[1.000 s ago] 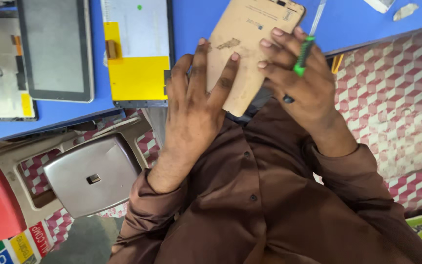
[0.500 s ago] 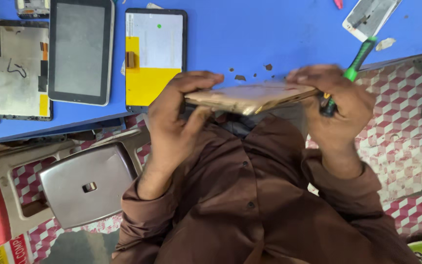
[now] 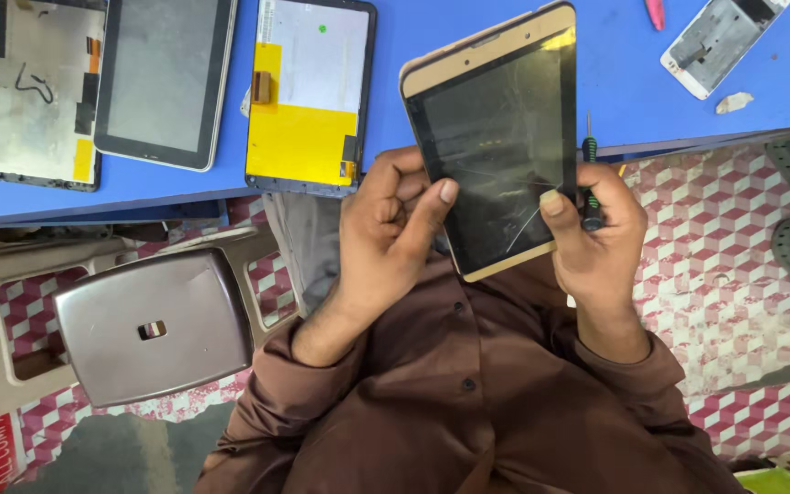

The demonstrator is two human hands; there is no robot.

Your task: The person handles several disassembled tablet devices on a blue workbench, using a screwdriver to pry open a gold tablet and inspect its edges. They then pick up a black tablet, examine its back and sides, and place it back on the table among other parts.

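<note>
A gold-framed tablet with a cracked black glass screen [image 3: 496, 146] is held face up over the front edge of the blue worktop [image 3: 614, 82], gripped between both hands. The left hand [image 3: 395, 229] is closed on its left edge, the thumb pressed on the glass; the right hand [image 3: 596, 238] is closed on the lower right corner, its fingers also wrapped round a slim dark-handled screwdriver [image 3: 587, 178] held against the tablet's right edge. Thumb pressure on the cracked glass could spread the fractures or lift splinters into the skin; the screwdriver tip, so close to the frame, could slip and gouge it; and with only edges pinched, the tablet could drop to the floor. On the worktop, at ten o'clock from the tablet, a bare display panel with a yellow backing [image 3: 308, 101], a dark-screened tablet [image 3: 165, 82] and an opened tablet shell [image 3: 43, 96] are laid side by side; a white phone frame [image 3: 720, 41] lies at two o'clock. Below, a grey plastic stool [image 3: 148, 325] stands on a red-and-white patterned floor [image 3: 733, 284].
</note>
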